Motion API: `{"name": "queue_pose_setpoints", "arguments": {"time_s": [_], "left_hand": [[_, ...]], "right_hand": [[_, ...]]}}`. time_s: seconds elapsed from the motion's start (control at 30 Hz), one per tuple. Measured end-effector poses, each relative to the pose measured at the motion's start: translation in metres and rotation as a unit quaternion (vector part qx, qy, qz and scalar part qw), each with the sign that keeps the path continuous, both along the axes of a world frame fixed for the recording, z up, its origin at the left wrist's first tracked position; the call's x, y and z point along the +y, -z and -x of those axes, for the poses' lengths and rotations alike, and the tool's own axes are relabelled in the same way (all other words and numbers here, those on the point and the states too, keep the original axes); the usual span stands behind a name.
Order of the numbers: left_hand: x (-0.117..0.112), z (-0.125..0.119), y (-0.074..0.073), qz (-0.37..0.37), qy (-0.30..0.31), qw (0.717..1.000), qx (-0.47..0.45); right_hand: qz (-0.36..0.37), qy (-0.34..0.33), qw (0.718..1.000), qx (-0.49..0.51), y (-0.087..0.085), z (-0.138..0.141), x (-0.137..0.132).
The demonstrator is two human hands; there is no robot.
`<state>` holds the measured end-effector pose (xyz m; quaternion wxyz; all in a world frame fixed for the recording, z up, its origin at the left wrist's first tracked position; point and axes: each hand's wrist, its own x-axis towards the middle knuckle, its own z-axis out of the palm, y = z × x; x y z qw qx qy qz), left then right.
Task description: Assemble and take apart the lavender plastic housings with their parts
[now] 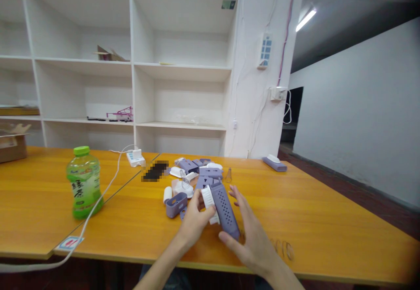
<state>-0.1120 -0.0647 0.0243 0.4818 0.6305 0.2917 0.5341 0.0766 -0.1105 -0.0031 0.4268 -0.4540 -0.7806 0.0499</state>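
My left hand (197, 220) is closed on a white brush (210, 204) with short bristles, thumb in front and fingers behind. Against the brush's right side stands a tilted purple case (225, 211) with rows of small holes. My right hand (247, 233) is spread around the case's right side, thumb near its lower end; whether it touches the case I cannot tell. Beyond my hands lies a pile of purple and white plastic parts, among them a purple oval shell (176, 205), a white roll-like piece (167, 194) and a purple block (211, 173).
A green-capped bottle (83, 183) stands at left, with a white cable (108, 185) running past it to a power strip (135, 158). A pixelated dark object (155, 171) lies beside the pile. Blurred wire coils (284, 249) rest near the front edge. Another purple-and-white piece (274, 163) sits far right.
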Motion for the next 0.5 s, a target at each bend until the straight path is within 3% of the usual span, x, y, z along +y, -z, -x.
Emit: {"name": "queue_pose_setpoints", "arguments": {"time_s": [0.2, 0.5], "left_hand": [[0.0035, -0.0034, 0.0052, 0.051, 0.05, 0.996, -0.046], [-0.0002, -0.0048, 0.0035, 0.08, 0.069, 0.992, -0.069]], "right_hand": [[0.094, -0.062, 0.994, 0.004, -0.0011, 0.0, 0.0051], [0.082, -0.077, 0.992, 0.055, -0.0076, 0.0027, 0.0005]]}}
